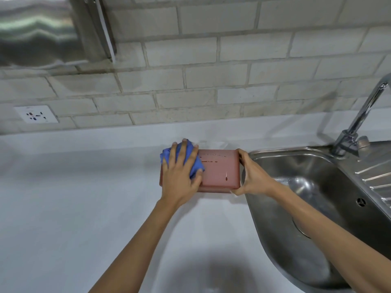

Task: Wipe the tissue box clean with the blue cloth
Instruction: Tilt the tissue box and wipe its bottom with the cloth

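A reddish-brown tissue box point(220, 172) lies flat on the white counter point(74, 197), just left of the sink. Dark streaks and drops mark its top face. My left hand point(179, 176) presses a bunched blue cloth point(195, 163) onto the box's left end, fingers spread over the cloth. My right hand point(251, 174) grips the box's right end, thumb at the near corner and fingers at the far corner. The left part of the box is hidden under the cloth and hand.
A steel sink point(306, 197) with a drainboard sits right against the box, with a chrome tap point(359, 119) behind it. A white wall socket point(36, 114) is on the brick-tile wall at left. A steel hood point(42, 30) hangs at top left.
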The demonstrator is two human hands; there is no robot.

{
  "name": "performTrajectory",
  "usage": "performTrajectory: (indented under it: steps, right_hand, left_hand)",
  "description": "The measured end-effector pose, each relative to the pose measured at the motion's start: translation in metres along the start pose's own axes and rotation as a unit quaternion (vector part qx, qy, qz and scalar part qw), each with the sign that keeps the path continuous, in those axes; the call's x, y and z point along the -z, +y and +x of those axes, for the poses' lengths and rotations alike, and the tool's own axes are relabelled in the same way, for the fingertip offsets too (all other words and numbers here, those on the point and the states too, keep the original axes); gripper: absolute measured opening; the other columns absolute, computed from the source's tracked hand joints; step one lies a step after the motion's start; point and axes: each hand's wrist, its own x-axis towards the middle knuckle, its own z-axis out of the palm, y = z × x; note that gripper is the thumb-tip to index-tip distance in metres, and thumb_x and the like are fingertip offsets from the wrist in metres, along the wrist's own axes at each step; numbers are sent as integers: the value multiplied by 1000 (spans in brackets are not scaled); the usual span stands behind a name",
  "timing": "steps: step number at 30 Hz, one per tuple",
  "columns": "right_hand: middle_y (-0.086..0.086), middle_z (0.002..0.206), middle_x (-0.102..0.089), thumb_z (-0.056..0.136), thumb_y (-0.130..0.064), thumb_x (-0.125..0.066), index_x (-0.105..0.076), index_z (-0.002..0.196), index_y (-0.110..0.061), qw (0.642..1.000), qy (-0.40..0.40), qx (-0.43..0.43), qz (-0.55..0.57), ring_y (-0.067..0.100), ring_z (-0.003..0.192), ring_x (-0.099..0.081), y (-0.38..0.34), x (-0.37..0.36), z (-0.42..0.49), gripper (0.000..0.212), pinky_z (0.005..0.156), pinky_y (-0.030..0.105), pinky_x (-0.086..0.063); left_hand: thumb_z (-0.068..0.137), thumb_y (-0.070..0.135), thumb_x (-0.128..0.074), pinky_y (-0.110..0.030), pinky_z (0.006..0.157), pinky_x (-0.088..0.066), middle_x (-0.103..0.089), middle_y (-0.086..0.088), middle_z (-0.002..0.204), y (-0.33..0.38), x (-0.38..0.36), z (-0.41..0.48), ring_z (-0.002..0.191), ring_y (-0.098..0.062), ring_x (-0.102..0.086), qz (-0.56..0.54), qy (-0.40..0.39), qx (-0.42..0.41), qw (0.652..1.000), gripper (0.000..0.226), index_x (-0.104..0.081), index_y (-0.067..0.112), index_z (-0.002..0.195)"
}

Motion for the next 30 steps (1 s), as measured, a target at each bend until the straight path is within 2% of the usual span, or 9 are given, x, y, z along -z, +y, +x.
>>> performTrajectory:
  steps: [3, 6, 9, 11, 13, 17, 21, 27, 30]
  right_hand:
    - [-7, 119, -50, 47, -17, -85, -27, 129, -22, 1000, -3, 2, -8, 10, 113, -50, 0, 2, 1, 100, 88, 17, -42]
    - [-12, 115, -48, 48, -18, -84, -26, 129, -23, 1000, -6, -1, -18, 8, 110, -49, 1, 2, 0, 100, 84, 13, -38]
    - [-14, 111, -48, 47, -20, -84, -26, 127, -25, 1000, -1, -6, -9, 8, 105, -50, 0, 0, 1, 98, 82, 13, -38]
    - [-13, 112, -49, 46, -23, -83, -27, 124, -28, 1000, -1, -7, -3, 8, 106, -50, -1, -1, 2, 97, 82, 14, -40]
    - [-11, 113, -50, 44, -25, -83, -27, 122, -30, 1000, 1, -7, -1, 10, 108, -51, -2, -1, 2, 97, 85, 18, -43]
    - [-11, 115, -50, 43, -24, -84, -27, 121, -31, 1000, 7, -14, 2, 10, 111, -52, -2, -1, 2, 97, 89, 22, -45]
    - [-7, 118, -50, 45, -21, -84, -27, 124, -28, 1000, -2, -15, 3, 10, 116, -50, -1, 1, 2, 98, 91, 22, -43]
    - [-1, 124, -49, 47, -21, -86, -27, 130, -21, 999, -4, -21, 24, 17, 118, -49, -4, -2, 2, 102, 100, 34, -45]
    - [0, 122, -50, 47, -17, -87, -28, 129, -17, 1000, 3, -18, 22, 17, 116, -50, -4, -2, 3, 101, 99, 34, -46]
  left_hand:
    - [91, 50, -36, -61, 109, -24, -41, -14, 148, -3, -9, -22, 140, -33, -26, 29, -10, -71, 997, 55, -52, 19, 134]
    - [94, 54, -26, -65, 104, -30, -45, -16, 145, -25, -6, -37, 137, -43, -31, 71, -2, -101, 992, 58, -56, 21, 131]
    - [89, 53, -35, -62, 108, -24, -33, -20, 151, -27, 2, -23, 137, -50, -24, 11, 15, 25, 1000, 64, -45, 15, 139]
    - [86, 56, -27, -58, 112, -21, -29, -16, 154, -15, 3, -6, 141, -45, -20, -21, 25, 107, 994, 74, -33, 11, 145]
    - [86, 59, -21, -54, 115, -18, -29, -9, 155, 2, -2, 9, 144, -37, -17, -11, 27, 123, 992, 78, -30, 11, 147]
    - [94, 45, -37, -51, 117, -11, -31, -4, 155, 24, -14, 3, 145, -31, -19, -10, -3, 60, 998, 62, -31, 13, 147]
    - [86, 42, -40, -63, 103, -33, -48, -10, 144, 1, -9, -29, 134, -39, -40, 61, -13, -52, 997, 59, -49, 13, 137]
    - [86, 39, -32, -58, 108, -31, -41, -24, 145, 3, 0, 0, 135, -46, -32, -24, 5, 73, 997, 61, -49, 10, 137]
    - [86, 37, -39, -57, 110, -29, -42, -19, 146, 24, -8, 10, 136, -43, -33, -21, -22, 7, 1000, 58, -48, 11, 138]
